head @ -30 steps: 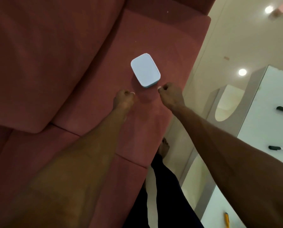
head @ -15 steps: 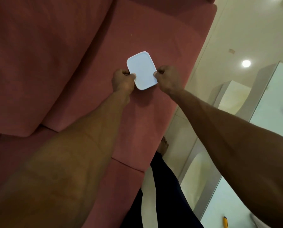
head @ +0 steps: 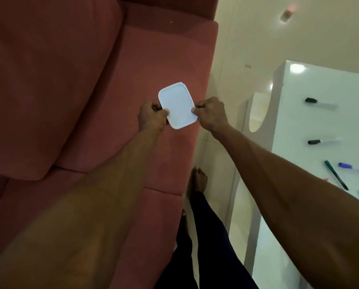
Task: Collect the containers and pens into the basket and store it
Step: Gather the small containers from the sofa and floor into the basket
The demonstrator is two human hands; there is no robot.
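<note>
While the white container (head: 177, 108) sits at frame centre above the sofa seat (head: 153, 65), both hands pinch it: the left hand (head: 152, 117) grips its left edge, the right hand (head: 211, 113) its right, fingers curled round the rim. Whether it rests on the cushion or is lifted clear cannot be told. Judged step: collecting the first container; no basket is in view, so the next move calls for carrying it to one. Its lid is a smooth plastic rounded rectangle with a raised border. Sofa fabric is matte, reddish, soft-napped. At right, a glossy white table (head: 299, 122) bears slim capped pens (head: 320, 104), uncollected.
</note>
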